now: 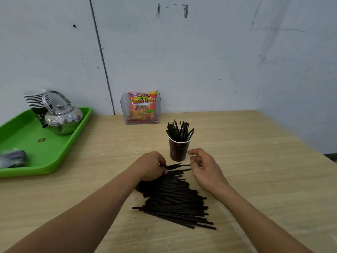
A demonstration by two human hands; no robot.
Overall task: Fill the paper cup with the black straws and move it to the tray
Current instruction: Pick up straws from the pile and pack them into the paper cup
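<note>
A dark paper cup (178, 151) stands upright mid-table with several black straws (179, 132) sticking out of its top. In front of it lies a big pile of loose black straws (175, 196) on the wooden table. My left hand (152, 166) grips a small bunch of straws at the pile's far edge, their ends pointing right. My right hand (205, 169) is just right of those ends, fingers curled and touching the straw tips. The green tray (60, 152) sits at the left.
On the tray are a metal teapot (63, 118), a stack of paper cups (37, 101) and a dark wrapped bundle (12, 158). A clear box with a French Fries snack bag (142, 108) stands against the back wall. The table's right edge runs diagonally.
</note>
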